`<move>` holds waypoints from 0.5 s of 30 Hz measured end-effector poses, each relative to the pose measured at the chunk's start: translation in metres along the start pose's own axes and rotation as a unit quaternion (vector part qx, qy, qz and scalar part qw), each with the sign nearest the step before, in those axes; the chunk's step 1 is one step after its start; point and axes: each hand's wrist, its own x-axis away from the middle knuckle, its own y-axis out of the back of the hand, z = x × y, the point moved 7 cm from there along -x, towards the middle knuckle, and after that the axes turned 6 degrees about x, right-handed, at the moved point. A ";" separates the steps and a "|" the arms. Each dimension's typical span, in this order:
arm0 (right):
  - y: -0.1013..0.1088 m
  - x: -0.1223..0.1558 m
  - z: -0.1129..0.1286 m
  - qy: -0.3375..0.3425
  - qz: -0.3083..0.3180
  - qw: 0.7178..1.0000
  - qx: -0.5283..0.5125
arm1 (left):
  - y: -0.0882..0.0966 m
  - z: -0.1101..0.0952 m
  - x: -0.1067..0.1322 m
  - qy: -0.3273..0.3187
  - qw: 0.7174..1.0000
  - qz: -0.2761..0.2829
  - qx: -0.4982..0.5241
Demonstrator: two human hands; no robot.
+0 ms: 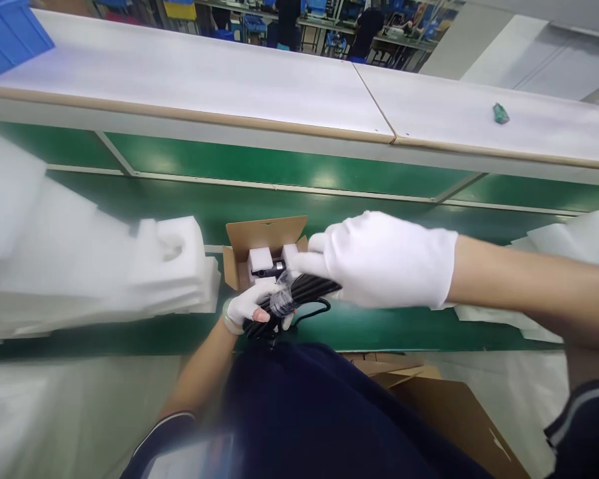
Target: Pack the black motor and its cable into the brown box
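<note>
A coiled black cable (312, 289) is bunched together, with clear plastic wrap (281, 303) around its middle. My left hand (253, 303), in a white glove with bare fingertips showing, grips this bundle from the left. Gloved in white too, my right hand (374, 259) reaches over the bundle's upper side with its fingers drawn together near the plastic; what lies between them is hidden. Just beyond stands an open cardboard box (267, 233), flaps up. White foam blocks (260, 258) and a black device (278, 267) are inside it.
White foam pieces are stacked on the left (174, 266), with more foam sheets (574, 246) on the right. A white shelf (229, 80) runs above the green bench (389, 332), holding a blue bin (10, 36) and a small green object (500, 114). Cardboard (454, 412) lies below, near my body.
</note>
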 end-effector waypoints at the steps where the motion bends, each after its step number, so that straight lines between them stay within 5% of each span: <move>1: -0.002 0.000 -0.006 -0.009 0.011 1.000 -0.012 | -0.005 -0.005 0.002 0.013 1.000 0.002 -0.022; 4: -0.017 -0.003 -0.024 -0.023 0.023 0.997 -0.074 | -0.015 -0.005 0.015 0.096 0.994 0.008 -0.059; 8: -0.064 -0.008 -0.036 -0.077 0.001 0.966 -0.246 | -0.024 0.009 0.044 0.135 0.981 -0.070 0.123; 15: -0.167 -0.006 0.015 -0.214 -0.009 0.765 -0.607 | -0.046 0.018 0.073 0.094 0.951 -0.258 0.141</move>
